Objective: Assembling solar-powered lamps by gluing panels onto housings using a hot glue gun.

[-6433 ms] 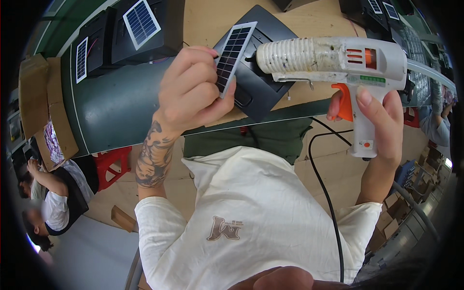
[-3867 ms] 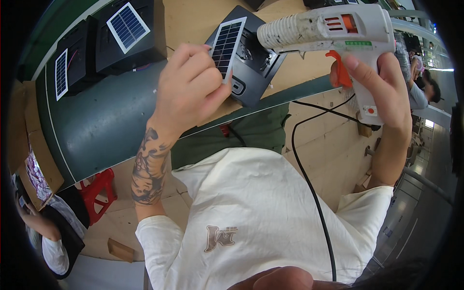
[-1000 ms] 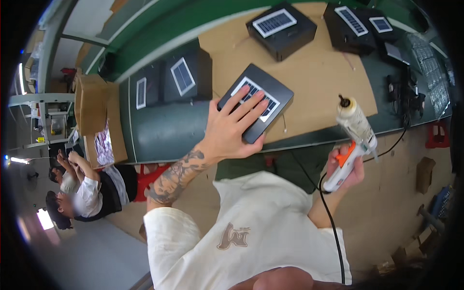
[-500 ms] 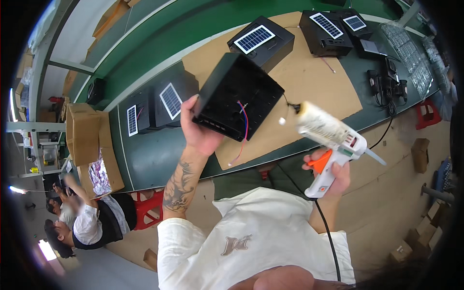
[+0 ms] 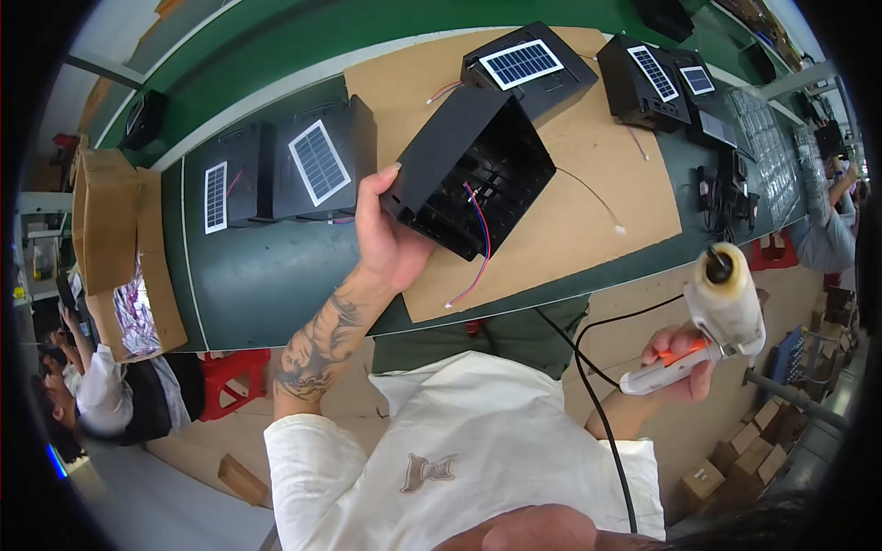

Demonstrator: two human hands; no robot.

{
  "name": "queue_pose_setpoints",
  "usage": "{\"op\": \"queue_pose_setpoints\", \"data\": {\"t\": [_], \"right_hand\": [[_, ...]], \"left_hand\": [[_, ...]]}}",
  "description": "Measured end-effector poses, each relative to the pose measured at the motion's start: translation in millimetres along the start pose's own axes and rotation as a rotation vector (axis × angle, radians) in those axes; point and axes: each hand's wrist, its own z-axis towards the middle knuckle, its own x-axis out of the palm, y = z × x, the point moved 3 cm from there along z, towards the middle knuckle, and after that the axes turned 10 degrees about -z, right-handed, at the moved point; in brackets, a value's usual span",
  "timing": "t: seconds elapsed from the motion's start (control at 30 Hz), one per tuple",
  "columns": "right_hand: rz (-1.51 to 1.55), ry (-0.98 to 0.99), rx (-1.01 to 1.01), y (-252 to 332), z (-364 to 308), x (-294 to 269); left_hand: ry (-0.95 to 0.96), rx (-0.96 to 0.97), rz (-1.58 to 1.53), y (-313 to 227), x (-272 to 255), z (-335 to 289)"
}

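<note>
My left hand [image 5: 392, 241] grips the near left corner of a black open box housing [image 5: 432, 161], tilted above the cardboard so its hollow inside faces me. Red and blue wires [image 5: 483, 220] hang out of it, and a thin lead with a white plug [image 5: 619, 230] trails to the right. Off to the right, past the table edge, my right hand [image 5: 691, 363] is wrapped around the handle of a white hot glue gun [image 5: 730, 308] with an orange trigger. The glue gun's nozzle points up and away from the housing.
A cardboard sheet [image 5: 634, 184] covers part of the green table [image 5: 262, 275]. Black boxes with solar panels [image 5: 319, 163] stand at left and back. An open carton [image 5: 110, 211] is at far left, wrapped packs [image 5: 763, 156] at right. A black cord [image 5: 597, 404] hangs near my body.
The glue gun has swung right and down, away from the housing, and its nozzle has turned. My left hand has tilted the housing, showing more of its inside.
</note>
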Motion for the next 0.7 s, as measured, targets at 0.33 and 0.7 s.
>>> {"op": "queue_pose_setpoints", "data": {"t": [0.33, 0.7], "right_hand": [[-0.45, -0.283, 0.573, -54, 69, 59], [-0.52, -0.131, 0.647, -72, 78, 50]], "left_hand": [[0.001, -0.009, 0.018, 3, 2, -3], [0.045, 0.023, 0.089, 5, -3, -2]]}}
